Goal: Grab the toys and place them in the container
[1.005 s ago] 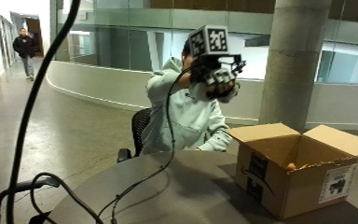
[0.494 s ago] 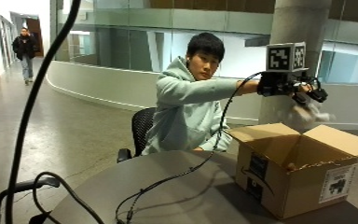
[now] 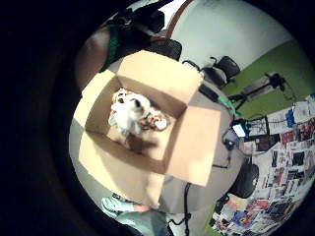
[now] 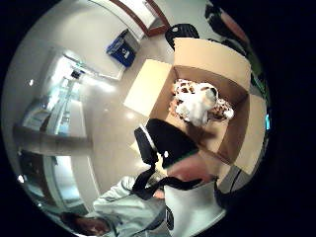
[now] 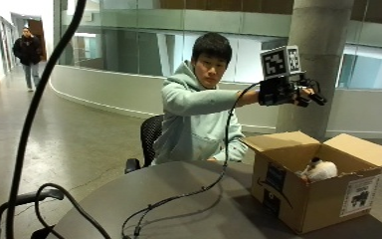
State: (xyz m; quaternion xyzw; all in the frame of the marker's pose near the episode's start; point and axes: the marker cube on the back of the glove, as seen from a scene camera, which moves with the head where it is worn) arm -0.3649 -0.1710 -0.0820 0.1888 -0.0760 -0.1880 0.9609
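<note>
The person's black-gloved right hand (image 5: 289, 92) is raised above the open brown cardboard box (image 5: 313, 199) on the round grey table (image 5: 178, 204); I cannot tell how its fingers are set, and nothing shows in it. The white soft plush toy (image 5: 321, 169) lies inside the box, on other spotted brown-and-white toys (image 4: 217, 109), about 5 o'clock below the hand in the outside view. I judge this toy delivered; any next toy is not visible, so the hand must first leave the box.
</note>
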